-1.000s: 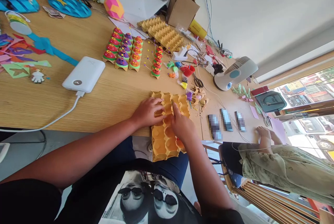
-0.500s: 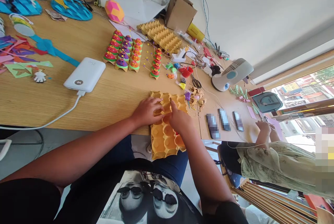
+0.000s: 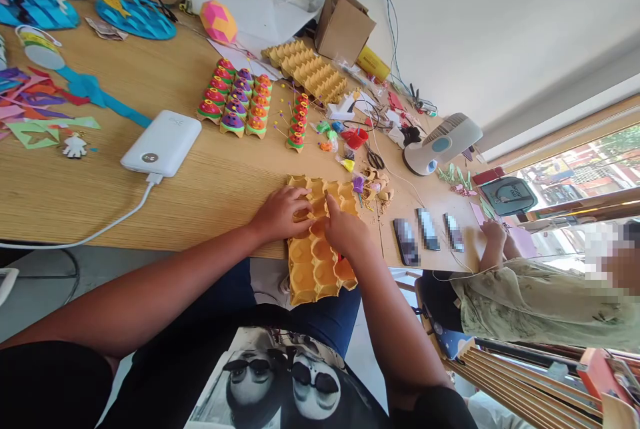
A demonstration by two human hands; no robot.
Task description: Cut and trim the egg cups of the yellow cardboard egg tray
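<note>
- The yellow egg tray [image 3: 325,272] lies under the person's hands at the near edge of the table [image 3: 235,176], its near part sticking out past the edge over the lap.
- It looks like moulded pulp or card, so it should be light; weight is unlikely to matter, but a slight push could slide it.
- The rows of cups and peaks probably make it fairly stiff across a short span, while the thin walls would dent or tear under a hard pinch.
- Its matt surface suggests decent grip, with little slipperiness to fear.
- The left hand [image 3: 283,214] is spread rather than clenched, fingers resting on the tray's left side among the cups; that is a sensible place to steady it, on the part the table backs.
- The right hand [image 3: 347,232] is partly curled over the tray's right half, index finger stretched along it. A bit of red shows beneath the palm; whether the hand grips a tool, I cannot tell from this angle.
- The overhanging end has no table beneath it and would likely flex if pressed, so a broad hold along the rim, or a palm from below, seems kinder than a fingertip on one peak.
- Broken cup pieces [image 3: 383,186] lie just beside its far right corner, hinting at brittle walls.
</note>
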